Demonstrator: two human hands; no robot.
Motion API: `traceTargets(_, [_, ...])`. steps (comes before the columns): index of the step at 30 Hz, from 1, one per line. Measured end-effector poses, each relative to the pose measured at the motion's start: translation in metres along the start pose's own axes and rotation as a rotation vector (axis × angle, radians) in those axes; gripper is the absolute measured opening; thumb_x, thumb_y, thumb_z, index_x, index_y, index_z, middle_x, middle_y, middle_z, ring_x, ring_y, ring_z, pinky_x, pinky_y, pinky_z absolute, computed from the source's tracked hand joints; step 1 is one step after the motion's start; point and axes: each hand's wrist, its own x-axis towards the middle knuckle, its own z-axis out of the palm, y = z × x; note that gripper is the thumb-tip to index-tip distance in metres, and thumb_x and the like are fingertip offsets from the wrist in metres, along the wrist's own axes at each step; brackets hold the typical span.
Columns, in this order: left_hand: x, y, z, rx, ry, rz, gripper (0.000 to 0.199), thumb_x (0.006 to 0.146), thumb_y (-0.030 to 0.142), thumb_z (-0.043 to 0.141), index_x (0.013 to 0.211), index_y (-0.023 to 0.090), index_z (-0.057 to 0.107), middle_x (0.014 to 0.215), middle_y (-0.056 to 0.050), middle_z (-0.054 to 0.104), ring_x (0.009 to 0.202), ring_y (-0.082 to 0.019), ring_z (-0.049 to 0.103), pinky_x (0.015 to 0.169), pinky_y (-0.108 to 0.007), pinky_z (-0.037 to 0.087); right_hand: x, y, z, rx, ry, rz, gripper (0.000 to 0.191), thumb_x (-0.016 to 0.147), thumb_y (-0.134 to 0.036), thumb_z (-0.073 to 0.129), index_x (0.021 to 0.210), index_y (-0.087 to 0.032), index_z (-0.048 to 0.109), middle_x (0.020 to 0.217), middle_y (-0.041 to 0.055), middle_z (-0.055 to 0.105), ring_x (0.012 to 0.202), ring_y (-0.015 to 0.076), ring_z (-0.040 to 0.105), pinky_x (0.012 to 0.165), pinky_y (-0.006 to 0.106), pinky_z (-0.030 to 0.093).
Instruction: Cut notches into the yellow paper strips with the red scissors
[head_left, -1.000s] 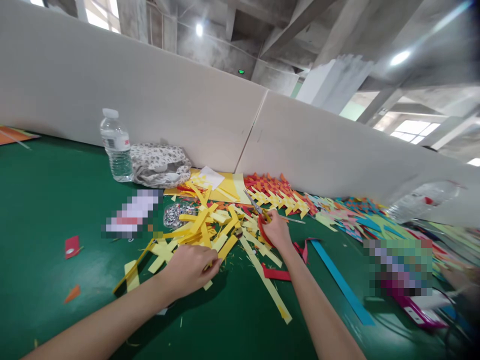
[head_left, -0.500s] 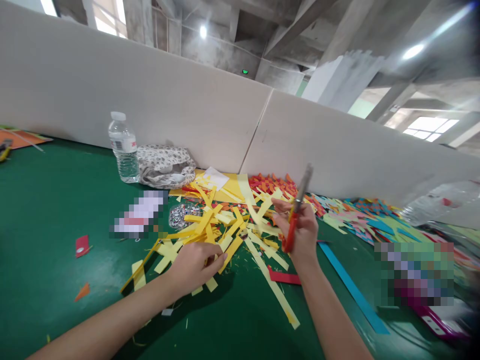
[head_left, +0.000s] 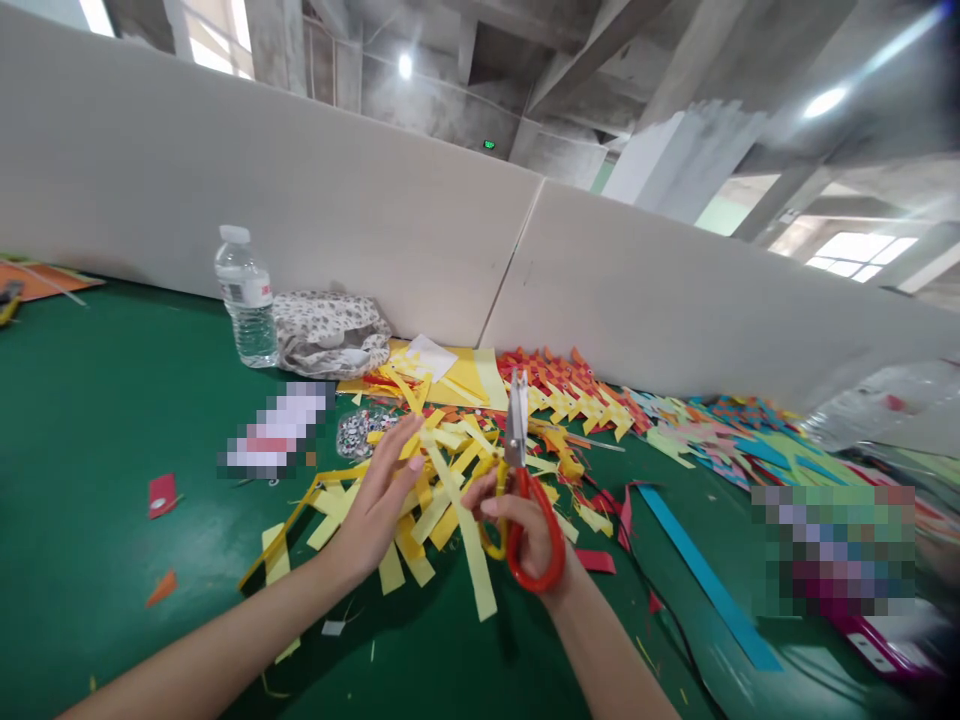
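Observation:
My right hand (head_left: 517,525) grips red-handled scissors (head_left: 525,490), blades pointing up and away, and also pinches a long pale-yellow paper strip (head_left: 465,520) that hangs down toward me. My left hand (head_left: 379,505) lies flat with fingers spread on a heap of yellow paper strips (head_left: 442,455) on the green table (head_left: 112,400), just left of the scissors. The strip passes between both hands.
A water bottle (head_left: 244,295) and a patterned cloth (head_left: 330,330) stand by the white partition (head_left: 375,210). Woven orange and yellow paper pieces (head_left: 577,385) lie behind the heap, a blue strip (head_left: 705,575) to the right, red scraps (head_left: 161,493) at left.
My right hand lifted the scissors off the pile, then drew back toward me with a yellow strip. My left hand opened from a loose grip and spread over the strips.

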Motion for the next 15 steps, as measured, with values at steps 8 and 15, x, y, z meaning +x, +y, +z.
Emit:
traceTargets(8, [-0.001,0.009,-0.004,-0.006,-0.118,0.066,0.034,0.087,0.033,0.03,0.117,0.029,0.046,0.127,0.0,0.046,0.12,-0.019,0.034,0.101,-0.042,0.023,-0.006,0.01,0.009,0.058,-0.099,-0.066,0.015,0.061,-0.019,0.05,0.076,-0.02,0.055,0.079,0.0038,0.065,0.082,0.0222,0.06,0.077,0.037,0.046])
traceTargets(15, [-0.005,0.002,0.003,0.081,-0.181,0.043,0.04,0.074,0.039,0.053,0.112,0.026,0.05,0.113,-0.004,0.058,0.104,-0.022,0.051,0.087,-0.037,0.04,-0.003,0.016,0.013,0.021,0.013,-0.304,0.022,0.062,-0.02,0.05,0.084,-0.024,0.051,0.097,0.0027,0.062,0.101,0.0239,0.053,0.089,0.043,0.039])
